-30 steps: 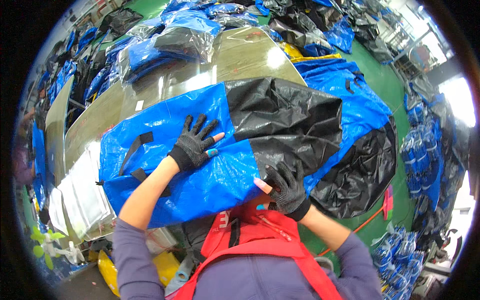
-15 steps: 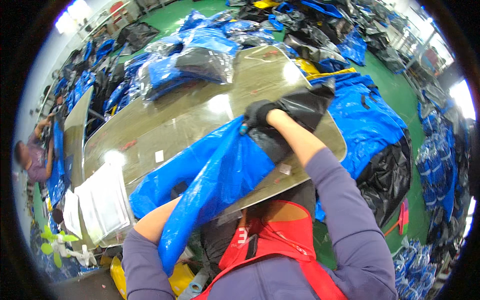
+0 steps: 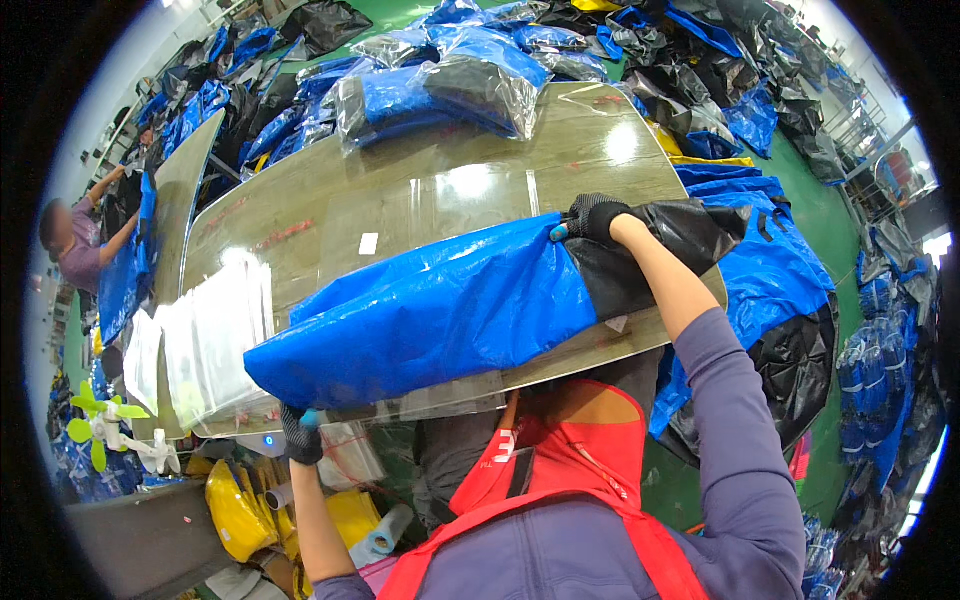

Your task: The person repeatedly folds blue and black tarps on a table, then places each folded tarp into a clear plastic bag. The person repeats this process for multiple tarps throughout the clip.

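A folded blue-and-black plastic sheet (image 3: pixel 440 310) lies slantwise across the table, its blue part to the left and its black end to the right. My right hand (image 3: pixel 597 220), in a black knit glove with blue fingertips, is closed on the sheet's far edge where blue meets black. At the near left corner my left hand (image 3: pixel 302 436), gloved alike, pinches the sheet's near edge by the table rim. Its fingertips are partly hidden there. Beneath the sheet is the brown, wood-patterned table (image 3: pixel 330 215) with a clear glossy cover.
Clear-bagged blue and black bundles (image 3: pixel 440 95) are heaped on the table's far side. Clear plastic bags (image 3: pixel 215 340) lie at its left. More blue sheets (image 3: pixel 780 260) hang off the right end. A small green-bladed fan (image 3: pixel 105 425) stands lower left. A co-worker (image 3: pixel 80 245) handles blue material far left.
My left arm has come out from under the blue part, and that hand is now at the near edge. The sheet lies flatter and wider. My right hand has shifted right in view.
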Demonstrator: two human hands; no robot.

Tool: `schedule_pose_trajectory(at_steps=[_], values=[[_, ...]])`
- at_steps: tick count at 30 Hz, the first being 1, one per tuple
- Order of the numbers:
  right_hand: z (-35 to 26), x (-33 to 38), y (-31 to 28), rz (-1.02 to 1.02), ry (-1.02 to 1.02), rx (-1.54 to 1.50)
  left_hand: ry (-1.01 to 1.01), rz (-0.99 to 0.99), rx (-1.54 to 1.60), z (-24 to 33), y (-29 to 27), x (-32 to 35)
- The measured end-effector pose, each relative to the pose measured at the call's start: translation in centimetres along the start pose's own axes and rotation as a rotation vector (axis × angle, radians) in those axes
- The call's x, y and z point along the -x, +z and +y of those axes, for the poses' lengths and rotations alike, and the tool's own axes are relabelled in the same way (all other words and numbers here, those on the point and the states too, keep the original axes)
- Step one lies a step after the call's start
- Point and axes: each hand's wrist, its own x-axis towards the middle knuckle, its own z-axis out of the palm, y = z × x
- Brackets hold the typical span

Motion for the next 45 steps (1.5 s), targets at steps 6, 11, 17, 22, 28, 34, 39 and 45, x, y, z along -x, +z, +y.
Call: schedule_pose_trajectory(at_steps=[6, 11, 17, 22, 28, 34, 39, 45], values=[[0.5, 3.7, 2.3, 0.067, 0.091, 0.226, -0.388, 0.164, -0.685, 0.0, 0.4, -4.4], [-1.4, 4.5, 3.2, 0.110, 0.125, 0.324, -0.051, 0.030, -1.554, 6.1, 4.8, -8.6], [-0.7, 4.9, 4.1, 0.185, 0.089, 0.302, 0.388, -0.610, -1.268, 8.7, 19.6, -8.9], [-1.5, 4.9, 4.0, 0.138, 0.158, 0.253, 0.072, -0.746, -1.404, 9.8, 23.8, -9.3], [-2.8, 11.3, 2.2, 0.565, -0.111, 0.413, 0.518, -0.707, -0.894, 8.3, 35.0, -7.6], [8.0, 18.1, 4.1, 0.618, 0.441, 0.164, 0.514, -0.711, -0.961, 8.4, 36.2, -7.2], [13.8, 16.7, 7.5, 0.722, 0.301, 0.072, 0.618, -0.626, -0.747, 9.9, 41.0, -8.4], [12.2, 21.2, 9.9, 1.528, 0.285, -0.502, 0.451, -0.758, -1.012, 10.0, 44.7, -8.8]])
